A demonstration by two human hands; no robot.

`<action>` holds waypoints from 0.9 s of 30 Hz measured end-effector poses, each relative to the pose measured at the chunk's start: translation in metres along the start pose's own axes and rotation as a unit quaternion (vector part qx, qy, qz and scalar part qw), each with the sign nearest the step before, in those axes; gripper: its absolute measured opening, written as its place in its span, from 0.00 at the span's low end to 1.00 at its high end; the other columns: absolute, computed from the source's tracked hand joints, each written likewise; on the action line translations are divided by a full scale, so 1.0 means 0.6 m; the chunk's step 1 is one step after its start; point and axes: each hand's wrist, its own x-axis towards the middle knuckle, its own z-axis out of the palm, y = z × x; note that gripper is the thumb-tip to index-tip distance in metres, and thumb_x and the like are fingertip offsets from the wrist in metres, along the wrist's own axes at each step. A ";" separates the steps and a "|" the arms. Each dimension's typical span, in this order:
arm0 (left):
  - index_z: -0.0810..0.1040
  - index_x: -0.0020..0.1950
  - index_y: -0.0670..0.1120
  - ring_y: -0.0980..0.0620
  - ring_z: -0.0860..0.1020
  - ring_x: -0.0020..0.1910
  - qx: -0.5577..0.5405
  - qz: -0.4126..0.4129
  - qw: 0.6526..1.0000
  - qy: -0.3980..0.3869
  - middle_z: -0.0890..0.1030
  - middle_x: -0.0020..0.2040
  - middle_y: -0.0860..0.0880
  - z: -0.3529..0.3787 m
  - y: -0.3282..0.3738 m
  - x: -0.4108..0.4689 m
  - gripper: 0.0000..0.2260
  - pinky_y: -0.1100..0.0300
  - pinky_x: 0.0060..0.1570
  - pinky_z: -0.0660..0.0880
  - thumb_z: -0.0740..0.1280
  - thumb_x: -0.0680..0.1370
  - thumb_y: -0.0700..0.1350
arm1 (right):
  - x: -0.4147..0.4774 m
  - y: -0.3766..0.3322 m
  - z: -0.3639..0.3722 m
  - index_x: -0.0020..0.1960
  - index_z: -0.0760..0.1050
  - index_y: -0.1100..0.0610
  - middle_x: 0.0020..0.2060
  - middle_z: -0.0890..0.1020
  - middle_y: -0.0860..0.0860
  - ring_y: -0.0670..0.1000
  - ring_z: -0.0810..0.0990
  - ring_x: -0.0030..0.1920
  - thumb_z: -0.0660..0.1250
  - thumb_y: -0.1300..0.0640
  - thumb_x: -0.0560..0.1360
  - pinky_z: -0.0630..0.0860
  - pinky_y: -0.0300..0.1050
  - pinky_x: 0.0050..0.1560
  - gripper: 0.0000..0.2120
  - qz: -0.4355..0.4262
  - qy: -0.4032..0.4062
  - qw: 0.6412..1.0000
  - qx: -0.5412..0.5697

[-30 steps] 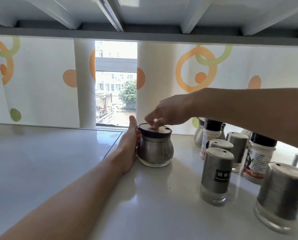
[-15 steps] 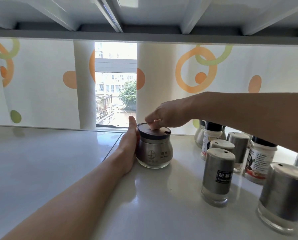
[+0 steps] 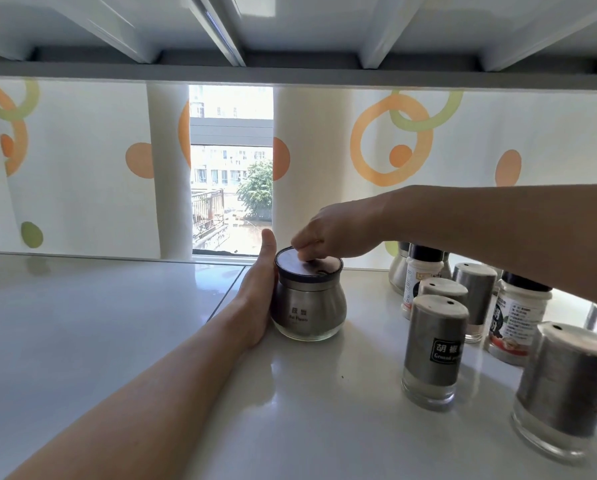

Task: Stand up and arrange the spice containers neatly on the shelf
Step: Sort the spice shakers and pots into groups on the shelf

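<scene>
Rotated label-forward, steel jar stands held by left hand and right hand.

1. Left hand: bare. One digit shows in full, broad and rounded at the tip. The other fingers are hidden from this camera.
2. Left forearm: bare from just behind the fingers back to the frame edge. Narrow at the wrist, widening steadily away from the fingers. Smooth surface.
3. Right hand: bare. Back of the hand and the knuckle ridge are visible directly behind the fingers. The fingers lie in shadow, so detail is poor.
4. Right forearm: bare, looks broader in frame than the left. Bare skin runs from the wrist behind the fingers out to the frame edge.
</scene>
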 end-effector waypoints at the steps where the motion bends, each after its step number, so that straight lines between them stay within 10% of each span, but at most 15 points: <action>1: 0.82 0.50 0.49 0.46 0.82 0.53 0.001 -0.002 1.000 -0.001 0.85 0.51 0.44 0.001 0.001 -0.001 0.33 0.52 0.60 0.74 0.46 0.75 0.69 | 0.000 0.000 0.000 0.33 0.60 0.50 0.32 0.66 0.45 0.45 0.65 0.33 0.54 0.53 0.81 0.60 0.35 0.33 0.18 0.000 0.000 1.000 0.003; 13: 0.82 0.51 0.50 0.48 0.83 0.51 0.020 0.007 0.999 -0.034 0.85 0.51 0.45 -0.002 0.002 0.001 0.32 0.54 0.56 0.76 0.46 0.76 0.69 | -0.009 -0.001 0.001 0.34 0.60 0.49 0.32 0.67 0.45 0.44 0.66 0.33 0.53 0.53 0.81 0.62 0.35 0.33 0.17 -0.018 -0.007 1.000 0.002; 20: 0.80 0.56 0.47 0.45 0.74 0.64 -0.007 0.032 0.999 0.032 0.81 0.60 0.45 -0.018 0.007 -0.005 0.34 0.48 0.68 0.65 0.46 0.75 0.69 | -0.054 0.017 -0.050 0.54 0.72 0.56 0.34 0.71 0.49 0.48 0.71 0.39 0.51 0.46 0.81 0.66 0.39 0.37 0.16 0.020 -0.018 0.998 0.062; 27: 0.76 0.60 0.43 0.46 0.75 0.63 -0.057 0.125 0.989 0.056 0.81 0.54 0.47 -0.002 0.101 -0.012 0.32 0.50 0.69 0.65 0.42 0.80 0.62 | -0.153 0.127 -0.078 0.46 0.75 0.52 0.35 0.76 0.49 0.45 0.72 0.38 0.57 0.46 0.79 0.66 0.39 0.38 0.12 0.113 0.053 0.989 0.080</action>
